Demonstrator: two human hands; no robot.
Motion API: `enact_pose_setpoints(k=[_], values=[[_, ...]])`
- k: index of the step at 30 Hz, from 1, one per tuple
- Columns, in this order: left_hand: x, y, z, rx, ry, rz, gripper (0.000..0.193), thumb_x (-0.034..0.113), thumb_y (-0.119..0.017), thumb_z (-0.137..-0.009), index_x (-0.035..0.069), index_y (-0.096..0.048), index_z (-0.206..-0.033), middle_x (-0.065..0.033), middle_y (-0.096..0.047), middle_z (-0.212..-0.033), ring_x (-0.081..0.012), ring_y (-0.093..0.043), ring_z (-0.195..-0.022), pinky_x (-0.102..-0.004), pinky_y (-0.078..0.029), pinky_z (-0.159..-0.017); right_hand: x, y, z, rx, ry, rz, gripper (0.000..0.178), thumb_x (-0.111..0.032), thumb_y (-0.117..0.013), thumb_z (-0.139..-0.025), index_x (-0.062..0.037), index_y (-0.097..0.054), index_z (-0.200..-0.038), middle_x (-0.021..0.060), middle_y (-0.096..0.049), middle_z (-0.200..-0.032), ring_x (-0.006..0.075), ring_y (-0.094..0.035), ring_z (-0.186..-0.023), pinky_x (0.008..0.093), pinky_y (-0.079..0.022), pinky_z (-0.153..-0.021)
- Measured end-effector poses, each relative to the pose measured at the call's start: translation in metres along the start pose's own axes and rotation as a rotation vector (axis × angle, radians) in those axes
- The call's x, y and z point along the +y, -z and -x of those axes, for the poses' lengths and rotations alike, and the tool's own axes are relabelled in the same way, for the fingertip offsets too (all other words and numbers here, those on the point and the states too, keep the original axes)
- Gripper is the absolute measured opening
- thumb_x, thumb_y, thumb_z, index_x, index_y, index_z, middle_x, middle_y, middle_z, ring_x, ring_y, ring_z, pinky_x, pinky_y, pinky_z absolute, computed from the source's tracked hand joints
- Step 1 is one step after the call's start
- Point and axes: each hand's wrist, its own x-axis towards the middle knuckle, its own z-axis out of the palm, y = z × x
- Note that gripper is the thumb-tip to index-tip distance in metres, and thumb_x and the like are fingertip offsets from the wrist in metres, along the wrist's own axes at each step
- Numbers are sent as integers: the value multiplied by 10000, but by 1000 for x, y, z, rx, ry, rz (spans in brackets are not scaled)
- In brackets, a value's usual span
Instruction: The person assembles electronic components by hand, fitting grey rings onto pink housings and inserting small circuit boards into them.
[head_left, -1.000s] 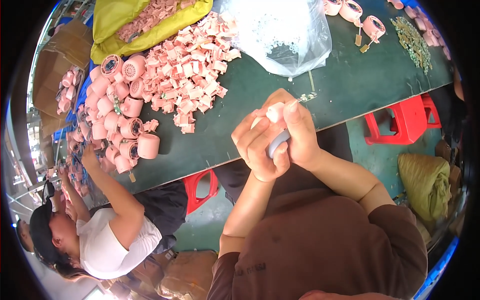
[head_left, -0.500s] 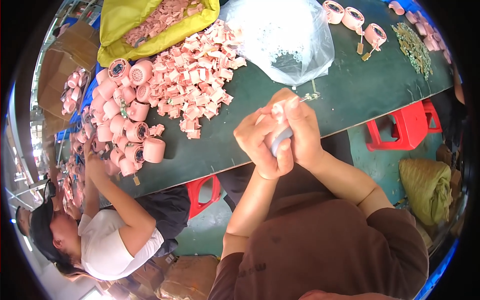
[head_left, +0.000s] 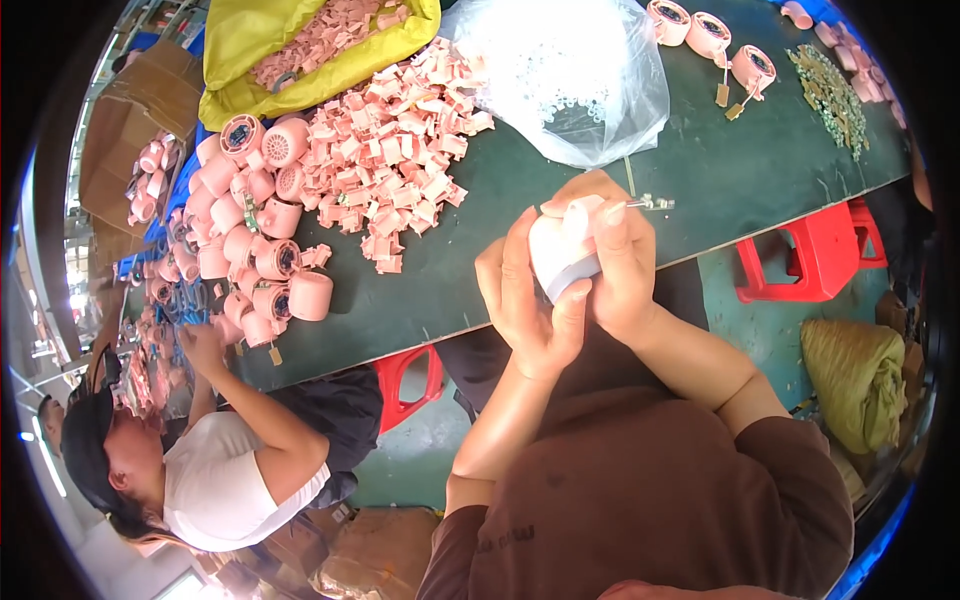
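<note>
In front of me, above the table's near edge, I hold a pink rounded fan housing (head_left: 556, 250) with a grey band at its lower end. My left hand (head_left: 522, 310) cups its left side, with the thumb at the grey band. On the other side my right hand (head_left: 625, 265) grips it, its thumb on top near a raised pink part. A small circuit board (head_left: 655, 203) on short wires sticks out past the right thumb. Bright glare washes out part of the housing, and my palms hide its back and underside.
Small pink plastic pieces (head_left: 385, 150) lie heaped beside pink housings (head_left: 240, 225). A clear bag (head_left: 630, 120), yellow sack (head_left: 235, 95), three housings with wires (head_left: 708, 38) and circuit boards (head_left: 830, 100) are farther off. A co-worker (head_left: 235, 470) sits left; a red stool (head_left: 805, 260) stands right.
My left fingers have loosened and spread from a tight wrap, exposing more of the housing. Both hands and the dangling board have shifted slightly right. The co-worker's arm has moved.
</note>
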Motion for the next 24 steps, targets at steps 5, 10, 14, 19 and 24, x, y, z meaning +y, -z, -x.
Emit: enact_pose_setpoints(k=[5,10,14,19,24], values=[[5,-4,9,12,168,149,628,350,-677,-844,-62,-512,-1289,-152,-532,-1090,-246,-485,-989,-354,-417,-872,1,6,1,0,-20,-151,433,-313,-429,-1030,45,-635,-902,69,-572,-910,128,-526,-799,263,-422,-705],[-7,-3,11,-61,261,288,647,384,-637,-893,-41,-451,-1345,-166,-463,-1207,-267,-479,-1075,-373,-407,-927,5,9,-8,-86,8,-24,454,-318,-394,-1042,41,-628,-891,62,-565,-887,131,-531,-802,273,-432,-720],[-7,-2,17,-30,230,194,697,434,-582,-928,-63,-384,-1374,-151,-421,-1267,-247,-428,-1177,-391,-366,-989,-5,7,-11,-110,-230,-69,520,-378,-362,-1045,40,-626,-882,66,-604,-915,141,-568,-797,273,-449,-714],[1,-2,15,-47,6,-48,689,381,-622,-911,-86,-382,-1358,-193,-422,-1249,-289,-450,-1129,-391,-387,-950,1,13,-9,-152,-136,-55,572,-420,-334,-1043,34,-632,-863,79,-632,-890,138,-580,-764,262,-456,-689],[5,-9,19,-6,-64,-133,661,342,-654,-885,-82,-417,-1334,-201,-447,-1226,-290,-461,-1102,-383,-401,-914,4,19,-11,-158,-156,-111,691,-449,-147,-1043,27,-606,-843,97,-605,-798,152,-563,-717,279,-449,-686]])
